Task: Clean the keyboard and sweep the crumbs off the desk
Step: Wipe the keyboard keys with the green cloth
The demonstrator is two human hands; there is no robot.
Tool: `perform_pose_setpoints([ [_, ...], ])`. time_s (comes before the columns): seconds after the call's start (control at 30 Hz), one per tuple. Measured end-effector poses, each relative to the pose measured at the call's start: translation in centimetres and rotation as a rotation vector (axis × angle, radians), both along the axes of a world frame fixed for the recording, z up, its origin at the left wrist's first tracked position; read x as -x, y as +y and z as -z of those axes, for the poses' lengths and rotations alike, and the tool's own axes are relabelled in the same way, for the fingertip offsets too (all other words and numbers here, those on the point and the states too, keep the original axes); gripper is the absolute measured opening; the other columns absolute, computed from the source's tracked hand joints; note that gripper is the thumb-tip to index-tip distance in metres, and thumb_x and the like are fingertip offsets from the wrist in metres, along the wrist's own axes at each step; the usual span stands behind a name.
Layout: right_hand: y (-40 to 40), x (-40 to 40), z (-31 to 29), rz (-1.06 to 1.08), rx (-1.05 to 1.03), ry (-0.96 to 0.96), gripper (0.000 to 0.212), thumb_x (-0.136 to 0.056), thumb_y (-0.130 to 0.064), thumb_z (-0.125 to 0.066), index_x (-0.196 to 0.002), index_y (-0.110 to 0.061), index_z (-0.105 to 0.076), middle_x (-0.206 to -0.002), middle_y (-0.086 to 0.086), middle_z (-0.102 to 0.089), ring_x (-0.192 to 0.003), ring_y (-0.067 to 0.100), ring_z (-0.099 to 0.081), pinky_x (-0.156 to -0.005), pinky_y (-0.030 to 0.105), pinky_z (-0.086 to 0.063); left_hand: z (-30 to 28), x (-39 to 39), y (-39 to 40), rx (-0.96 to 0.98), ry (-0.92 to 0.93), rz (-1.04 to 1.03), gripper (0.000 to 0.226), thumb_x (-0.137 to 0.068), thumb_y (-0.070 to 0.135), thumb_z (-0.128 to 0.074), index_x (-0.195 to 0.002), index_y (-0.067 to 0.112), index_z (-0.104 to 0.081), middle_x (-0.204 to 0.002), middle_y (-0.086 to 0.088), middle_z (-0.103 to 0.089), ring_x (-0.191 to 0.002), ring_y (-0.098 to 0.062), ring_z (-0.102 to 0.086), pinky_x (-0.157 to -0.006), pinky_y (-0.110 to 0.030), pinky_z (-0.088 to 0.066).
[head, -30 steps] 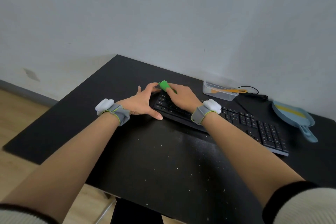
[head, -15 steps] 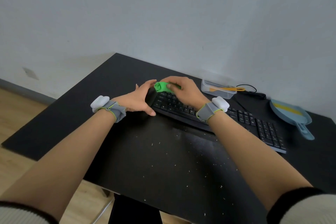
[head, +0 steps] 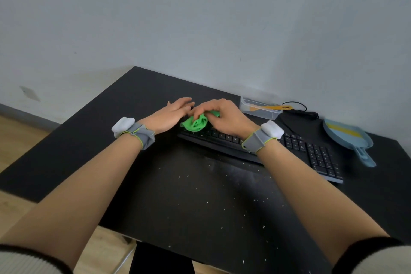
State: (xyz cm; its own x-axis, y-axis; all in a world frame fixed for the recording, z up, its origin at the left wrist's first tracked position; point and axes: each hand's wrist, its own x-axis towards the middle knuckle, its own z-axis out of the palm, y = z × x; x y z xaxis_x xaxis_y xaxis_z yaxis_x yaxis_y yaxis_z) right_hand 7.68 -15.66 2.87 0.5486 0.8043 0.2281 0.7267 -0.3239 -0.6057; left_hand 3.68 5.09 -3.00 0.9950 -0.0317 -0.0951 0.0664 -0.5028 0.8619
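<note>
A black keyboard (head: 307,151) lies across the back of the black desk (head: 106,122). A lump of green cleaning gel (head: 195,123) hangs just above the keyboard's left end, and my right hand (head: 224,118) pinches it with curled fingers. My left hand (head: 170,114) lies flat beside it at the keyboard's left edge, fingers straight, touching the gel's left side. White crumbs (head: 220,207) are scattered over the desk in front of the keyboard.
A clear plastic box (head: 259,110) with an orange tool (head: 272,108) stands behind the keyboard. A blue dustpan (head: 349,137) lies at the right, and a black cable (head: 298,111) runs along the wall. The desk's left edge drops to a wooden floor.
The right hand has peeled the green gel up from the keys and bunched it into a lump. The left hand has flattened out and slid toward the back of the keyboard's left end.
</note>
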Motion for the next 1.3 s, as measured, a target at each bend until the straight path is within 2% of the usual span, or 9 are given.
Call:
perform_pose_setpoints([
  [0.2, 0.2, 0.5, 3.8, -0.031, -0.027, -0.189, 0.032, -0.089, -0.001, -0.061, -0.104, -0.023, -0.078, -0.111, -0.007, -0.074, -0.111, 0.016, -0.061, -0.099, 0.040, -0.049, -0.2, 0.5, -0.6, 0.003, -0.079, 0.051, 0.052, -0.102, 0.000, -0.041, -0.150, 0.018, -0.033, -0.151, 0.005, -0.045, -0.141, -0.008, -0.036, -0.121, -0.041, -0.025],
  [0.33, -0.1, 1.0, 2.9, -0.100, 0.097, -0.172, 0.034, -0.080, 0.000, -0.061, -0.089, -0.026, -0.080, -0.110, -0.011, -0.074, -0.109, 0.014, -0.059, -0.104, 0.037, -0.043, 0.3, 0.4, -0.6, -0.108, -0.101, 0.036, 0.048, -0.104, 0.016, -0.046, -0.150, 0.019, -0.032, -0.147, 0.016, -0.044, -0.143, -0.007, -0.034, -0.124, -0.043, -0.004],
  [0.47, -1.7, -0.3, -1.1, -0.009, 0.338, -0.082, 0.036, -0.071, -0.009, -0.053, -0.061, -0.038, -0.070, -0.083, -0.008, -0.075, -0.084, 0.012, -0.066, -0.087, 0.031, -0.053, 0.0, 0.1, -1.1, -0.229, -0.156, 0.024, 0.049, -0.104, 0.019, -0.047, -0.150, 0.016, -0.031, -0.150, 0.015, -0.042, -0.146, -0.013, -0.029, -0.123, -0.037, 0.002],
  [0.6, -2.1, -0.7, -1.1, 0.055, 0.103, -0.004, 0.040, -0.077, 0.001, -0.057, -0.069, -0.034, -0.075, -0.090, -0.008, -0.076, -0.095, 0.008, -0.067, -0.097, 0.030, -0.049, -0.4, 0.2, -2.2, -0.248, -0.196, -0.007, 0.049, -0.105, 0.013, -0.042, -0.152, 0.015, -0.029, -0.154, 0.005, -0.040, -0.145, -0.015, -0.030, -0.123, -0.033, 0.003],
  [0.73, -2.1, 1.1, 1.2, -0.067, 0.155, -0.105, 0.032, -0.079, 0.003, -0.060, -0.082, -0.021, -0.081, -0.102, -0.006, -0.075, -0.099, -0.004, -0.055, -0.095, 0.007, -0.038, 0.6, 0.0, -2.8, -0.310, -0.183, 0.014, 0.049, -0.107, 0.017, -0.035, -0.154, 0.017, -0.023, -0.158, 0.001, -0.034, -0.147, -0.015, -0.028, -0.121, -0.036, 0.009],
  [0.87, -4.3, -0.7, -0.7, 0.082, 0.345, -0.044, 0.029, -0.079, -0.003, -0.057, -0.076, -0.023, -0.078, -0.087, -0.001, -0.075, -0.084, 0.013, -0.066, -0.080, 0.025, -0.052, 1.2, -0.1, -2.4, -0.417, -0.108, -0.024, 0.050, -0.107, 0.032, -0.026, -0.155, 0.032, -0.012, -0.162, 0.003, -0.013, -0.151, -0.029, 0.001, -0.122, -0.048, 0.005],
  [1.0, -4.6, -2.5, -1.6, 0.326, 0.014, 0.121, 0.032, -0.089, -0.001, -0.055, -0.081, -0.024, -0.077, -0.084, -0.008, -0.073, -0.072, 0.000, -0.064, -0.067, 0.016, -0.051, 0.4, 0.4, -3.5, -0.448, -0.108, -0.122, 0.050, -0.109, 0.028, -0.021, -0.157, 0.015, -0.015, -0.164, -0.005, -0.015, -0.152, -0.019, -0.001, -0.120, -0.043, 0.015],
  [1.1, -2.4, -3.2, -1.0, 0.387, -0.138, 0.072, 0.032, -0.091, -0.001, -0.054, -0.089, -0.020, -0.079, -0.095, -0.008, -0.074, -0.089, 0.007, -0.067, -0.084, 0.022, -0.055, 0.6, 0.8, -4.2, -0.511, -0.091, -0.162, 0.051, -0.108, 0.030, -0.019, -0.157, 0.018, -0.015, -0.164, -0.004, -0.016, -0.152, -0.018, -0.005, -0.119, -0.046, 0.017],
  [1.3, 1.9, -3.5, 1.7, 0.346, -0.104, -0.047, 0.039, -0.086, -0.003, -0.049, -0.093, -0.027, -0.079, -0.096, -0.006, -0.074, -0.097, 0.017, -0.064, -0.090, 0.028, -0.052, 1.2, 0.9, -4.7, -0.716, -0.106, -0.192, 0.050, -0.107, 0.030, -0.017, -0.157, 0.023, -0.018, -0.165, 0.000, -0.016, -0.153, -0.021, -0.003, -0.117, -0.055, 0.016],
])
